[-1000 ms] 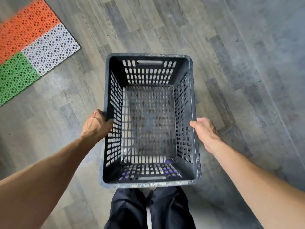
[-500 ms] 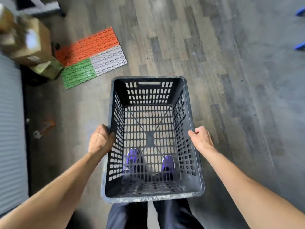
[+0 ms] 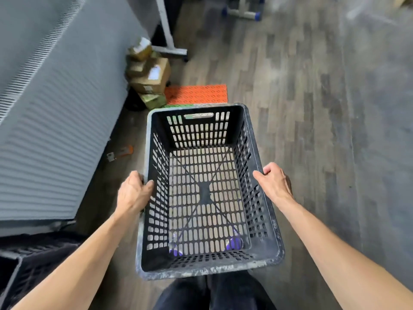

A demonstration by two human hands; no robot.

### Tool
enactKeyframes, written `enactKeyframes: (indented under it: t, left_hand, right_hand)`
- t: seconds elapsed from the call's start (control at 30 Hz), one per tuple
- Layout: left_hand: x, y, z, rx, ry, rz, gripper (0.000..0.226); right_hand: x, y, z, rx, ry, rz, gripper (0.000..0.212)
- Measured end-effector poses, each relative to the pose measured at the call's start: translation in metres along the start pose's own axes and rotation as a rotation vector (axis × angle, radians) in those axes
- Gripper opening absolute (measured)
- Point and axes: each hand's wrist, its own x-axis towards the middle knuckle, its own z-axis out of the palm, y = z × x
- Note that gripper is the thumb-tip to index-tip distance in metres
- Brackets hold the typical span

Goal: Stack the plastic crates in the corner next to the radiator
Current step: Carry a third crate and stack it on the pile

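Item: black slotted crate (image 3: pixel 204 193), empty, carried above the floor just right of the ribbed radiator (image 3: pixel 51 121). Our left hand (image 3: pixel 134 193) and right hand (image 3: pixel 273 183) clasp its long rims. We read no lettering.

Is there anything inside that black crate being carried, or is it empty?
Empty. The crate holds nothing: the floor shows through its slotted bottom. The left hand and right hand grip its rims.

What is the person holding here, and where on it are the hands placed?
An empty black slotted plastic crate: left hand grips the left long rim, right hand the right long rim.
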Motion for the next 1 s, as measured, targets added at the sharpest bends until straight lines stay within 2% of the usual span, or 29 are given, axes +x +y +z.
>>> enactKeyframes:
  t: [0.23,0.6,1.0]
  left_hand:
    - [-0.009,-0.080,-0.095,-0.087,0.147,-0.064,0.021]
    - [-0.052,-0.205,-0.222,-0.164,0.436,-0.279,0.020]
    - [-0.138,-0.281,-0.263,-0.266,0.730,-0.687,0.019]
  right_hand:
    - [-0.049,-0.113,0.034,-0.040,-0.028,-0.181,0.021]
    - [-0.128,-0.261,0.120,-0.119,-0.143,-0.478,0.023]
    - [-0.188,-0.385,0.203,-0.136,-0.366,-0.846,0.025]
